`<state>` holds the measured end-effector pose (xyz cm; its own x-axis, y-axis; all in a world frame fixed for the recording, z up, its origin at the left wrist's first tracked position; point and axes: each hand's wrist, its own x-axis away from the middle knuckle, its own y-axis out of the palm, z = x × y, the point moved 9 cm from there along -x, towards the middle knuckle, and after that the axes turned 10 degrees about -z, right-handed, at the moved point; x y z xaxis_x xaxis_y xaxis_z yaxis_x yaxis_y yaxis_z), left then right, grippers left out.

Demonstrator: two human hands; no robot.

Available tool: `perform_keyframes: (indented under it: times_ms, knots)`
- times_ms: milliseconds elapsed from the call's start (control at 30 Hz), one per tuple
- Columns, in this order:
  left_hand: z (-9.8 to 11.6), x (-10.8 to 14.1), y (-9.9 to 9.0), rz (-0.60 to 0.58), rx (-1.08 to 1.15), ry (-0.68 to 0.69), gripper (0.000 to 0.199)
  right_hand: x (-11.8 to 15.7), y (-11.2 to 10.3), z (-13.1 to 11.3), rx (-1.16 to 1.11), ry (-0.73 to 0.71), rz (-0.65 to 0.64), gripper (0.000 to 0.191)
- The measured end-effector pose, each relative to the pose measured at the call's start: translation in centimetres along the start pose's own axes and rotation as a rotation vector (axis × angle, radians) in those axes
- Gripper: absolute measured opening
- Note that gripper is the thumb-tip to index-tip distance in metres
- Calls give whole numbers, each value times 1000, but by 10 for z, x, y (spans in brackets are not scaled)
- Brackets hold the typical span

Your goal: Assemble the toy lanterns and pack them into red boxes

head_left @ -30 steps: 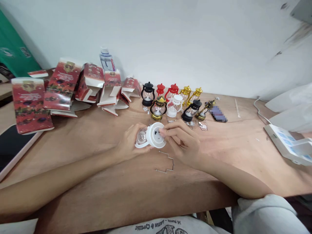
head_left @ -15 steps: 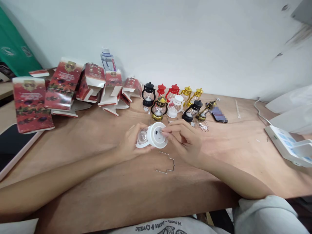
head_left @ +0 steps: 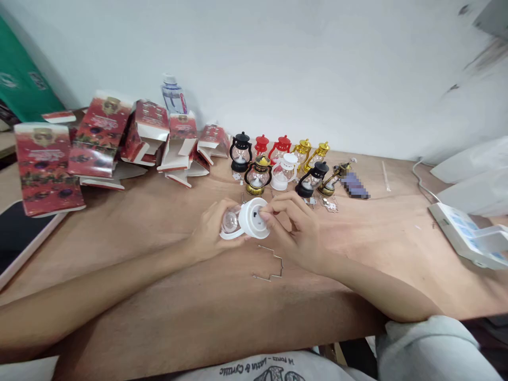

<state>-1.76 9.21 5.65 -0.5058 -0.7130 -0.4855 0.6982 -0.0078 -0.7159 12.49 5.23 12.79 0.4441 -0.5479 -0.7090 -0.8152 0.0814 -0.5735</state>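
Observation:
A small white lantern point(head_left: 246, 221) lies tipped on its side in my left hand point(head_left: 211, 228), its clear globe toward the palm and its round base facing right. A black spot shows in the recessed underside of the base. My right hand point(head_left: 300, 233) is closed in a pinch, thumb and forefinger at the underside of that base. Whatever the fingertips hold is too small and hidden to make out. On the table just below the lantern lies a bent metal wire point(head_left: 281, 266), apart from both hands.
Behind my hands stand several small lanterns, among them a black one point(head_left: 240, 153), a white one point(head_left: 284, 172) and a bronze one point(head_left: 257, 176). Opened red boxes point(head_left: 47, 169) and a bottle point(head_left: 173, 95) are left. A phone point(head_left: 354, 185) and power strip point(head_left: 468, 233) are right.
My right fingertips have pressed closer to the lantern's base, covering the small thing glimpsed between them before. The lantern stays in my left hand. The whole view has shifted slightly.

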Motion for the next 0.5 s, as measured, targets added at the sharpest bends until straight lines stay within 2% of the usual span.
perform_keyframes:
  times_ms: [100, 300, 500]
  knots:
    - [-1, 1, 1, -9, -1, -14, 34, -1, -1, 9, -76, 52, 2, 8]
    - [-5, 4, 3, -1, 62, -30, 31, -4, 9, 23, -391, 105, -93, 6]
    - [-2, 2, 2, -19, 64, -42, 31, -2, 10, 30, -458, 186, -57, 5]
